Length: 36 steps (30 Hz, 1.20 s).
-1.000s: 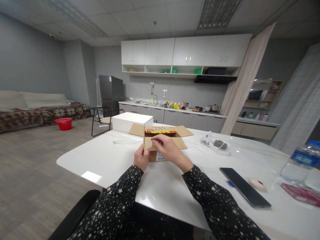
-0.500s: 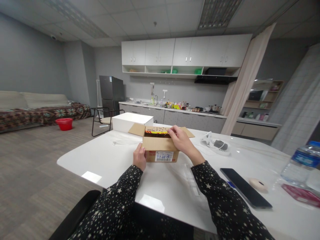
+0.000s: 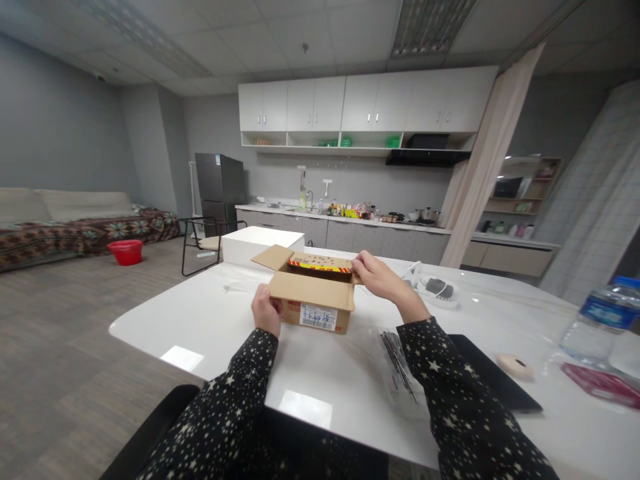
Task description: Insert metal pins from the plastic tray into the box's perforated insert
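Observation:
A small brown cardboard box (image 3: 311,303) sits on the white table (image 3: 320,373) in front of me, its flaps up and a shipping label on its near side. A red and yellow item (image 3: 320,266) shows inside at the top. My left hand (image 3: 265,312) grips the box's near left corner. Over at the right flap, my right hand (image 3: 376,276) pinches the cardboard next to the coloured item. Both sleeves are black with white stars.
A white box (image 3: 263,244) stands behind the cardboard one. A clear packet of dark thin items (image 3: 397,360) lies by my right forearm, with a black phone (image 3: 500,380), a round beige object (image 3: 515,366), a water bottle (image 3: 597,320) and a white device (image 3: 433,288) to the right.
My right hand moved from the box's near flap over to its right flap. The near flap now stands up. The box shifted slightly, and the clear packet came into view.

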{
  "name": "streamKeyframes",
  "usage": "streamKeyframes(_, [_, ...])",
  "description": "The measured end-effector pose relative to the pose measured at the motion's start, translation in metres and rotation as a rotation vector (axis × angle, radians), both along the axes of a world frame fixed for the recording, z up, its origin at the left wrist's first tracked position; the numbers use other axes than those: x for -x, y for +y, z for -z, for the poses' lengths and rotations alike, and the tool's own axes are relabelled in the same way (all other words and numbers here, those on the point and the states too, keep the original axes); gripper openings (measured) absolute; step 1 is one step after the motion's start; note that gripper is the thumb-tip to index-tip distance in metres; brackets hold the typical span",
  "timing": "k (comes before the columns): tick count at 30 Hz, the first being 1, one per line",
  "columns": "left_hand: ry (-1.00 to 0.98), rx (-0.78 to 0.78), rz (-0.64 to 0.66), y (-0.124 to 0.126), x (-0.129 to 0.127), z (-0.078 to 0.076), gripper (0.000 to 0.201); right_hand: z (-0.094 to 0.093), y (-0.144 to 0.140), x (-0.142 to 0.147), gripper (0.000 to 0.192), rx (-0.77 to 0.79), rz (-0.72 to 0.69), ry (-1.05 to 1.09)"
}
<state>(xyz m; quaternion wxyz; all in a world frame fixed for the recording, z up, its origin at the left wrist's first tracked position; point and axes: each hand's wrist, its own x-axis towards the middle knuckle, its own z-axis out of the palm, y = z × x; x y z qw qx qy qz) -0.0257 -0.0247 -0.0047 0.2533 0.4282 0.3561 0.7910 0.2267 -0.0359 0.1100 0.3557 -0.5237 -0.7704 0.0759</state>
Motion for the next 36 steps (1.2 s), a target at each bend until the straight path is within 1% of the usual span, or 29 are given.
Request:
streamKeyframes(5, [-0.183, 0.099, -0.122, 0.001, 0.004, -0.012, 0.036, -0.014, -0.020, 0.003, 0.022, 0.125, -0.161, 0.113])
streamKeyframes(8, [-0.158, 0.059, -0.105, 0.000, 0.004, -0.011, 0.038, -0.021, -0.032, 0.007, 0.023, 0.165, -0.228, 0.122])
streamKeyframes(10, [-0.108, -0.001, -0.084, -0.001, 0.002, -0.007, 0.036, -0.024, -0.038, 0.009, 0.023, 0.176, -0.270, 0.124])
streamKeyframes(11, [-0.070, -0.037, -0.098, 0.000, 0.001, -0.004, 0.033, -0.026, -0.039, 0.010, 0.024, 0.180, -0.288, 0.129])
streamKeyframes(12, [-0.023, -0.076, -0.144, 0.000, -0.001, -0.001, 0.032, -0.026, -0.041, 0.010, 0.023, 0.184, -0.301, 0.136])
streamKeyframes(13, [0.034, -0.118, -0.217, 0.000, -0.002, 0.001, 0.031, -0.027, -0.041, 0.010, 0.023, 0.187, -0.308, 0.144])
streamKeyframes(15, [0.135, -0.196, -0.401, -0.004, -0.004, 0.000, 0.033, -0.027, -0.042, 0.010, 0.022, 0.190, -0.302, 0.157])
streamKeyframes(17, [0.221, -0.272, -0.532, -0.014, -0.005, -0.009, 0.035, -0.027, -0.042, 0.009, 0.021, 0.202, -0.298, 0.165])
streamKeyframes(19, [0.371, -0.394, -0.583, -0.030, -0.006, -0.025, 0.033, -0.026, -0.041, 0.009, 0.021, 0.233, -0.327, 0.195])
streamKeyframes(20, [0.468, -0.463, -0.583, -0.040, -0.008, -0.035, 0.032, -0.026, -0.041, 0.010, 0.021, 0.258, -0.351, 0.220])
streamKeyframes(23, [0.790, -0.577, -0.467, -0.064, -0.014, -0.060, 0.025, -0.026, -0.043, 0.012, 0.020, 0.331, -0.414, 0.310])
streamKeyframes(25, [0.947, -0.578, -0.367, -0.070, -0.018, -0.069, 0.024, -0.027, -0.045, 0.012, 0.020, 0.373, -0.457, 0.346])
streamKeyframes(26, [0.971, -0.558, -0.344, -0.071, -0.020, -0.070, 0.021, -0.028, -0.047, 0.012, 0.020, 0.389, -0.480, 0.359])
streamKeyframes(27, [0.973, -0.543, -0.336, -0.069, -0.020, -0.069, 0.016, -0.029, -0.048, 0.012, 0.020, 0.403, -0.499, 0.372])
streamKeyframes(29, [0.922, -0.541, -0.342, -0.064, -0.018, -0.061, 0.005, -0.031, -0.049, 0.010, 0.021, 0.403, -0.517, 0.399])
streamKeyframes(30, [0.885, -0.542, -0.347, -0.060, -0.016, -0.056, 0.005, -0.032, -0.048, 0.009, 0.021, 0.373, -0.509, 0.404])
streamKeyframes(32, [0.823, -0.539, -0.338, -0.054, -0.009, -0.045, 0.007, -0.032, -0.043, 0.006, 0.021, 0.256, -0.451, 0.371])
streamKeyframes(34, [0.780, -0.500, -0.296, -0.049, -0.001, -0.035, 0.006, -0.029, -0.037, 0.002, 0.020, 0.128, -0.351, 0.278])
streamKeyframes(36, [0.751, -0.465, -0.254, -0.044, 0.006, -0.028, 0.006, -0.025, -0.030, -0.001, 0.019, 0.079, -0.268, 0.190])
